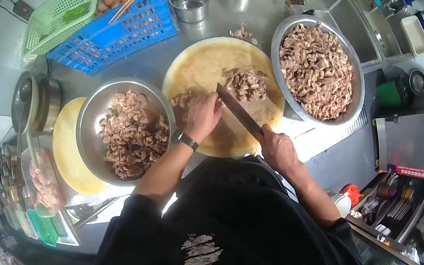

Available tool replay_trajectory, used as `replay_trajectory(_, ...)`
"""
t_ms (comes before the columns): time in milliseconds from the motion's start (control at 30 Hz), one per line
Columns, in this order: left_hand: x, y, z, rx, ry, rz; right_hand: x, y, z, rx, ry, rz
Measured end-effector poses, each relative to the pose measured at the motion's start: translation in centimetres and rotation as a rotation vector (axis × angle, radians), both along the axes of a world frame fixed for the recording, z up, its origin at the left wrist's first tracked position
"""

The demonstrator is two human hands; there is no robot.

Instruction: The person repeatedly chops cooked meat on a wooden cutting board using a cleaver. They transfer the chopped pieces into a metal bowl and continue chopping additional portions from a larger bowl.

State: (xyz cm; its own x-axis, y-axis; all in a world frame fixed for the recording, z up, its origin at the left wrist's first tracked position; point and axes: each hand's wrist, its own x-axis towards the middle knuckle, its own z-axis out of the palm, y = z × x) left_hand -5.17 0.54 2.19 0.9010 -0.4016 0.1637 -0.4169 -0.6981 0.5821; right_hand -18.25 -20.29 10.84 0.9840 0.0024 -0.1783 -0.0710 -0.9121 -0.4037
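Note:
A round chopping board (pixel 199 56) lies before me on a steel counter. My right hand (pixel 279 147) grips the handle of a kitchen knife (pixel 240 111), whose blade points up and left across the board. My left hand (pixel 204 117) is at the blade's tip, over some brownish meat pieces (pixel 183 100); whether its fingers hold a piece cannot be told. A heap of cut meat (pixel 247 84) sits right of the blade. Left of the board, a steel bowl (pixel 85 128) holds more meat pieces. At the right, a larger steel bowl (pixel 356 66) is heaped with meat.
A blue plastic crate (pixel 113 43) with eggs and a green basket (pixel 50 20) stand at the back left. Behind the board is a steel pot (pixel 191 3). A few scraps (pixel 244 35) lie beyond the board's edge. A sink (pixel 351 20) is at the back right.

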Motion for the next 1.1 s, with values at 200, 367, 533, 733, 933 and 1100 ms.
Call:
replay_trajectory(200, 0.5, 0.5, -0.7, 0.118, -0.036, -0.101, 0.4, 0.7, 0.4, 0.022, 0.019, -0.003)
replay_trajectory(367, 0.9, 0.9, -1.5, 0.091, -0.058, -0.127, 0.8, 0.2, -0.6, 0.068, 0.039, 0.046)
replay_trajectory(533, 1.2, 1.0, -1.2, 0.113, -0.026, -0.188, 2.7, 2.1, -8.6, -0.245, -0.079, 0.109)
replay_trajectory(733, 2.2, 0.5, -0.6, 0.182, -0.191, -0.171, 7.0, 1.0, -8.1, 0.041, 0.011, 0.013)
replay_trajectory(933, 5.9, 2.5, 1.8, -0.292, 0.012, 0.122, 4.0, -1.9, -3.8, 0.179, -0.140, -0.173)
replay_trajectory(1100, 4.8, 8.2, 2.8, 0.245, 0.031, 0.013, 2.6, -0.4, -2.6, 0.232, -0.018, -0.001)
